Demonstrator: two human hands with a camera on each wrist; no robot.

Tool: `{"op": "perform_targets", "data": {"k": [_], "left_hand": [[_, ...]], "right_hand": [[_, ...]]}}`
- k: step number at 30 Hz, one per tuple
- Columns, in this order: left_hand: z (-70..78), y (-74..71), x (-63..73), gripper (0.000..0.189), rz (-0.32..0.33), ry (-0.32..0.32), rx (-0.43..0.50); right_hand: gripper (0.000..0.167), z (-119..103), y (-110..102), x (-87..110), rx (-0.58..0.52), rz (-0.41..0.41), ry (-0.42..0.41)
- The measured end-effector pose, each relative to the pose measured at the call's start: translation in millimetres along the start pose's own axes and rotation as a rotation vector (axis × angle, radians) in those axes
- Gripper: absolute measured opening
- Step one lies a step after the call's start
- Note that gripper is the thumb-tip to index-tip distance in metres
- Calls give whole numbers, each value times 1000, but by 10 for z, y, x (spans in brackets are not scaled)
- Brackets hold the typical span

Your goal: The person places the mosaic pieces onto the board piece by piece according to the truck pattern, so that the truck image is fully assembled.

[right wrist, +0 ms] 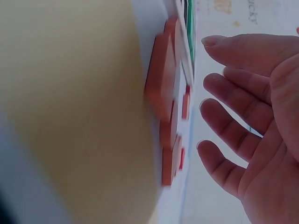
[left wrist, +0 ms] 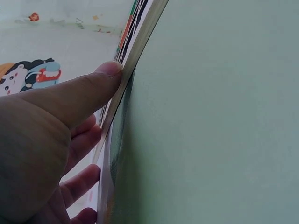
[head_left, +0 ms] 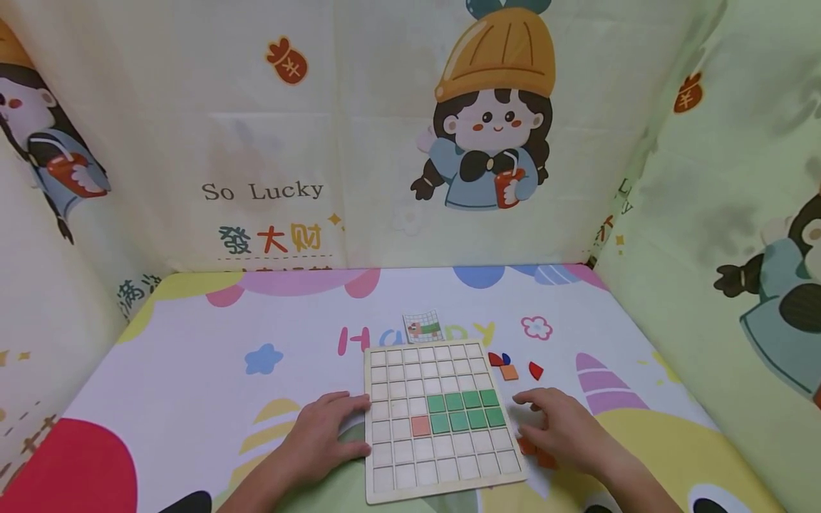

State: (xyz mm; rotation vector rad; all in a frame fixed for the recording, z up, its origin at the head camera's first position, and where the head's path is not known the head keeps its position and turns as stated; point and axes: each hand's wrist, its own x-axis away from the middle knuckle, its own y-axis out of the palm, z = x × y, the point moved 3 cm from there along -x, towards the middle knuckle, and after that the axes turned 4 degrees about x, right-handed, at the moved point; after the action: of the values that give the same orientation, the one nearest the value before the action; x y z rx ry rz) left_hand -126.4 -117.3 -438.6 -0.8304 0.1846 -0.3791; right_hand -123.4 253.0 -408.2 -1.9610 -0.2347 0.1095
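A wooden grid board (head_left: 449, 489) lies on the table, slightly turned. Two rows of green square tiles (head_left: 454, 402) fill cells on its right side, with one salmon-orange tile (head_left: 420, 426) at the left end of the lower row. My left hand (head_left: 321, 436) rests its thumb and fingertips on the board's left edge, fingers spread; the left wrist view has the thumb (left wrist: 93, 88) against that edge. My right hand (head_left: 564, 431) hovers off the board's right edge, fingers loosely bent, holding nothing. Below it are several orange blocks (right wrist: 161, 77), partly hidden from the head view.
Behind the board lies a small picture card (head_left: 423, 328) with a gridded green and orange figure. Red pieces (head_left: 536, 370), a blue piece (head_left: 506, 358) and an orange square (head_left: 509, 372) lie off the board's upper right corner. Printed cloth walls (head_left: 359, 157) enclose the table.
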Motion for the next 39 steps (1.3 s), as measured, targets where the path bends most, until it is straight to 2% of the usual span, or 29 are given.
{"op": "perform_targets", "data": {"k": [5,12,17,23,39], "left_hand": [[12,-5,-3,58,10,7,-16],[15,-4,-15,58,8,-3,-19],[3,-5,-18,58,16,7,-24],[-2,-1,-12,58,24,17,-16],[5,-6,-4,58,20,19,-5]], "right_hand": [[37,119,-48,56,18,26,-17],[39,275,-115,88,20,35,43],[37,359,-139,71,32,63,30],[39,438,-135,51,25,44,48],[33,494,-136,92,36,32,89]]}}
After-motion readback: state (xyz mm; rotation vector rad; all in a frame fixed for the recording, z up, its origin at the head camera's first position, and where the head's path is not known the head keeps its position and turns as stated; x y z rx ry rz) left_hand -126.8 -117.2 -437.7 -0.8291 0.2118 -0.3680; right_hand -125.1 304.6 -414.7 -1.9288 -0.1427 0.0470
